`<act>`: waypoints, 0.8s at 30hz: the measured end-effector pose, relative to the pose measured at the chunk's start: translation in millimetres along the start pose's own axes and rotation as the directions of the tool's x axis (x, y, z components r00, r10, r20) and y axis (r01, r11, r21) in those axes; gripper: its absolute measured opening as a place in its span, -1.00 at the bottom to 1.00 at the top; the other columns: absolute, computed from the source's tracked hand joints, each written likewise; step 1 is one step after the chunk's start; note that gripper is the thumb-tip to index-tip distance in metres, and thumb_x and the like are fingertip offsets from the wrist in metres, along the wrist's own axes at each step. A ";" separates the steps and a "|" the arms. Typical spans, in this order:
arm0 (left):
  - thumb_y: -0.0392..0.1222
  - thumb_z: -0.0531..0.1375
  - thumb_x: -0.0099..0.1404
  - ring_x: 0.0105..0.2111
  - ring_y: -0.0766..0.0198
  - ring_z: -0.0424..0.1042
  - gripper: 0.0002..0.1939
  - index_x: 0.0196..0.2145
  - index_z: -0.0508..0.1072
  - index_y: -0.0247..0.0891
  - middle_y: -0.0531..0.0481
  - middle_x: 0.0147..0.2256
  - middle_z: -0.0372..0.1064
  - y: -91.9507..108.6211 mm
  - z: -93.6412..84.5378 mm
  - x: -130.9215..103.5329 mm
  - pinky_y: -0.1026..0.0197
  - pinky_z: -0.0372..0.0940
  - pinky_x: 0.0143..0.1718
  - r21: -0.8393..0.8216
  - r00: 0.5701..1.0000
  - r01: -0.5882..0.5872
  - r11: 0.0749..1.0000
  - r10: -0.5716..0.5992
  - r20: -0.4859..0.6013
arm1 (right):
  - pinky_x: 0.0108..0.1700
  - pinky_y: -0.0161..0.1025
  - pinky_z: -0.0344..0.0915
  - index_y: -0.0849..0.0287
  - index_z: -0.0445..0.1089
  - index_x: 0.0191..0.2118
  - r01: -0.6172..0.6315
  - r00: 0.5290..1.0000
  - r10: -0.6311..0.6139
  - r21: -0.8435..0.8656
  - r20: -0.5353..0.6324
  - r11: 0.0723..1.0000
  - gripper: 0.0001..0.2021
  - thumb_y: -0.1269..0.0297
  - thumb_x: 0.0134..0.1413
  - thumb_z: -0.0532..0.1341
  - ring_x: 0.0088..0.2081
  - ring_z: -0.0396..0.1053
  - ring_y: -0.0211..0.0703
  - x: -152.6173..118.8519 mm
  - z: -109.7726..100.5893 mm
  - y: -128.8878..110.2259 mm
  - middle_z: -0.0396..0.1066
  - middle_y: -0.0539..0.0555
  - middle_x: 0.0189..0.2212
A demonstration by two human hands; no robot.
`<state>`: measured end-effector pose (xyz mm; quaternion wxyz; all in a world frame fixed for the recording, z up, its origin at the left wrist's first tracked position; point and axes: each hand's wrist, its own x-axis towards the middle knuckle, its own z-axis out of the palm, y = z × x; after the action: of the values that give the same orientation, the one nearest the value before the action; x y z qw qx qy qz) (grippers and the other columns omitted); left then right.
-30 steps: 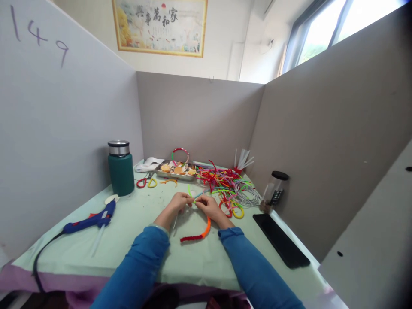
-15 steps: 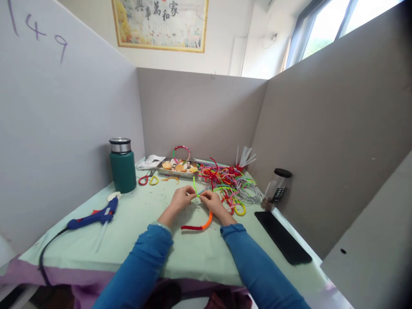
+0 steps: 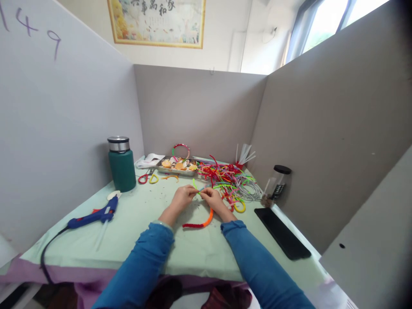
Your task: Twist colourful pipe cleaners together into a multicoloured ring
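Note:
Over the middle of the table, my left hand (image 3: 184,197) and my right hand (image 3: 212,199) meet fingertip to fingertip. Both are closed in a pinch on a thin pipe cleaner (image 3: 194,183), whose bright green end sticks up above my left fingers. A bluish bit shows between the hands. From under my right hand curves a thicker piece wrapped in orange and dark red pipe cleaner (image 3: 206,222), its red end pointing left over the table. Whether it joins the green one is hidden by my fingers.
Behind my hands lie a heap of coloured pipe cleaners (image 3: 222,174) and a metal tray (image 3: 180,172) of shells. Scissors (image 3: 149,178), a green flask (image 3: 122,167) and a blue glue gun (image 3: 93,218) are at left. A black phone-like slab (image 3: 283,234) and a clear jar (image 3: 277,184) stand right.
My fingertips have come closer together on the green pipe cleaner, and its upright end shows shorter. The whole view has shifted slightly.

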<state>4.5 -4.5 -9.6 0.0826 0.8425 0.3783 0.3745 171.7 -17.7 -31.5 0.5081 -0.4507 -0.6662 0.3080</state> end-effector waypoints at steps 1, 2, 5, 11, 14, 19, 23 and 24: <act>-0.28 0.10 0.17 -0.30 0.30 0.40 -0.77 -0.28 0.54 -0.22 -0.05 -0.28 0.45 -0.6 0.5 0.3 0.30 0.23 -0.22 -0.005 1.000 0.003 1.000 -0.003 -0.001 | -0.45 -0.35 0.11 0.23 0.37 -0.48 0.002 1.000 -0.002 0.010 0.001 1.000 -0.84 0.24 -0.13 0.15 -0.51 0.17 -0.30 -0.4 0.0 -0.7 0.29 -0.03 -0.58; -0.27 0.10 0.17 -0.30 0.30 0.40 -0.77 -0.28 0.54 -0.22 -0.05 -0.29 0.46 -1.0 1.0 0.6 0.31 0.24 -0.22 -0.012 1.000 0.010 1.000 -0.010 -0.003 | -0.45 -0.35 0.11 0.23 0.36 -0.49 0.002 1.000 -0.002 0.020 0.000 1.000 -0.84 0.23 -0.13 0.15 -0.51 0.17 -0.30 -0.8 0.0 -1.5 0.29 -0.03 -0.58; -0.26 0.10 0.18 -0.30 0.30 0.40 -0.78 -0.29 0.54 -0.23 -0.06 -0.28 0.46 -1.2 1.9 1.3 0.30 0.24 -0.22 -0.034 0.999 0.034 0.999 -0.035 -0.016 | -0.45 -0.35 0.11 0.23 0.36 -0.49 0.006 1.000 -0.005 0.040 -0.016 0.999 -0.84 0.23 -0.14 0.15 -0.52 0.16 -0.30 -1.6 -0.1 -3.8 0.28 -0.04 -0.59; -0.32 0.14 0.13 -0.29 0.30 0.40 -0.77 -0.25 0.52 -0.23 -0.05 -0.26 0.45 0.4 1.3 1.0 0.28 0.24 -0.20 -0.014 0.995 0.032 0.999 -0.033 -0.090 | -0.46 -0.34 0.10 0.22 0.35 -0.49 -0.009 1.000 0.010 0.097 -0.009 0.995 -0.85 0.23 -0.14 0.17 -0.54 0.16 -0.30 -1.8 -1.0 -6.4 0.24 -0.06 -0.64; -0.32 0.14 0.13 -0.30 0.30 0.39 -0.78 -0.27 0.53 -0.24 -0.06 -0.28 0.43 -0.5 1.6 0.9 0.28 0.24 -0.23 0.001 0.995 0.018 1.000 -0.018 -0.094 | -0.47 -0.34 0.10 0.22 0.35 -0.48 -0.003 1.000 0.004 0.107 -0.011 0.994 -0.84 0.22 -0.13 0.17 -0.54 0.16 -0.30 -2.5 -1.2 -6.9 0.24 -0.06 -0.63; -0.29 0.15 0.13 -0.33 0.32 0.37 -0.81 -0.30 0.54 -0.25 -0.07 -0.30 0.40 -2.7 2.7 1.3 0.29 0.25 -0.27 0.000 0.998 -0.002 1.000 0.002 -0.061 | -0.47 -0.35 0.10 0.23 0.37 -0.46 0.018 1.000 -0.018 0.102 0.000 0.995 -0.83 0.21 -0.13 0.18 -0.54 0.15 -0.31 -4.0 -1.0 -8.2 0.27 -0.04 -0.59; -0.25 0.13 0.17 -0.32 0.32 0.38 -0.82 -0.34 0.54 -0.25 -0.08 -0.27 0.42 -0.7 1.1 1.1 0.28 0.25 -0.24 -0.035 0.998 -0.029 0.999 0.027 -0.056 | -0.48 -0.35 0.08 0.22 0.36 -0.47 0.027 1.000 -0.026 0.127 -0.007 0.991 -0.84 0.22 -0.13 0.18 -0.55 0.13 -0.32 -4.9 -1.4 -9.6 0.24 -0.06 -0.62; -0.25 0.12 0.18 -0.32 0.31 0.39 -0.81 -0.34 0.54 -0.25 -0.08 -0.28 0.43 0.3 0.5 0.9 0.29 0.25 -0.24 -0.046 0.998 -0.041 0.998 0.038 -0.055 | -0.49 -0.35 0.08 0.22 0.36 -0.47 0.024 1.000 -0.023 0.136 -0.006 0.990 -0.84 0.22 -0.13 0.18 -0.56 0.12 -0.32 -5.0 -1.6 -9.7 0.23 -0.06 -0.62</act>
<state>5.4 -4.0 -9.3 0.0849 0.8373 0.3547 0.4073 170.8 -26.3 -24.6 0.5429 -0.4077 -0.6478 0.3457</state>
